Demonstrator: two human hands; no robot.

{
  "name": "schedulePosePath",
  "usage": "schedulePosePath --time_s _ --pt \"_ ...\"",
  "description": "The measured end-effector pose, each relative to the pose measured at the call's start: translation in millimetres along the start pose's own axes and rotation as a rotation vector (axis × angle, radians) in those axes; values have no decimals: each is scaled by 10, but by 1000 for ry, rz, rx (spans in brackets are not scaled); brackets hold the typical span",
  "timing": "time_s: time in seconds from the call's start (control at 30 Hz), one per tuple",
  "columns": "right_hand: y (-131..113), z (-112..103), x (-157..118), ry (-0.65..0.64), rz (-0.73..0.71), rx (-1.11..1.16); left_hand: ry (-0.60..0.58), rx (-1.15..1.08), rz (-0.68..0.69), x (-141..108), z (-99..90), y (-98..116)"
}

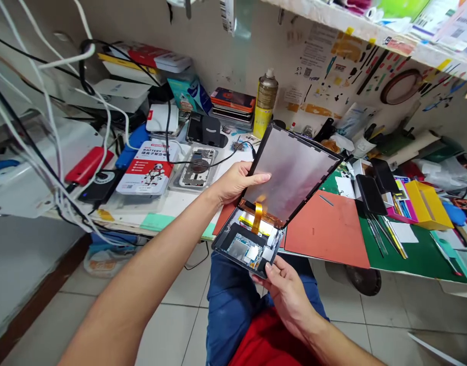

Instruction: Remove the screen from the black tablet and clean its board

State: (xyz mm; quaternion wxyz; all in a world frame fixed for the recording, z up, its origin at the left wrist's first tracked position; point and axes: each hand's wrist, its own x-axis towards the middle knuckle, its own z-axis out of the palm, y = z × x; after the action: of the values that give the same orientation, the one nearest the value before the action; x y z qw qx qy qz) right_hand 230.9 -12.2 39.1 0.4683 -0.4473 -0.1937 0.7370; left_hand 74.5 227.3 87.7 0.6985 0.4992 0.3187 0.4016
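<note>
An opened tablet is held over the front edge of the bench, above my lap. Its screen panel [290, 170] is tilted up, showing the silvery back. My left hand [241, 182] grips the panel's left edge, thumb on the back surface. Below, the tablet's rear housing [224, 241] shows a circuit board [243, 249] and a strip of battery. An orange ribbon cable [258, 218] runs between the two halves. My right hand [281, 279] pinches the housing's lower right corner, thumb on top and fingers underneath.
An orange-red mat [328, 229] lies behind the tablet on a green mat [420, 254]. Tweezers [376, 234] and a yellow box [428, 203] are to the right. A spray can [266, 104] stands at the back. A battery box [147, 168] and hanging white cables [46, 91] occupy the left.
</note>
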Motion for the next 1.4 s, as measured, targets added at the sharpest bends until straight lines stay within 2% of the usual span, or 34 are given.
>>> schedulePosePath --time_s 0.1,0.23,0.4,0.53,0.67,0.87,1.03,1.13,1.23,1.3,1.4 --pt "-36 -45 22 -10 -30 -5 34 10 -9 -45 49 44" --pt "-182 -252 -23 -76 -33 -67 122 10 16 -145 158 77" --pt "-554 -585 -87 -138 53 -187 275 -12 64 -328 329 50" --pt "-895 -799 -90 -181 106 -308 354 -44 112 -416 440 -42" --pt "-1085 -915 -73 -126 119 -387 436 -38 172 -402 506 -155" --pt "-1111 -947 -141 225 40 -565 507 36 227 -346 552 -214" --pt "-1175 -915 -199 324 47 -736 546 75 217 -354 573 -223" --pt "-1243 -879 -223 374 2 -1043 565 92 217 -357 590 -243" --pt "-1318 -830 -200 327 -204 -1286 582 110 220 -352 604 -258" --pt "-1365 -790 -128 208 -335 -1315 596 127 232 -344 608 -264" --pt "-1421 -727 40 53 -424 -1331 621 153 242 -327 606 -271"
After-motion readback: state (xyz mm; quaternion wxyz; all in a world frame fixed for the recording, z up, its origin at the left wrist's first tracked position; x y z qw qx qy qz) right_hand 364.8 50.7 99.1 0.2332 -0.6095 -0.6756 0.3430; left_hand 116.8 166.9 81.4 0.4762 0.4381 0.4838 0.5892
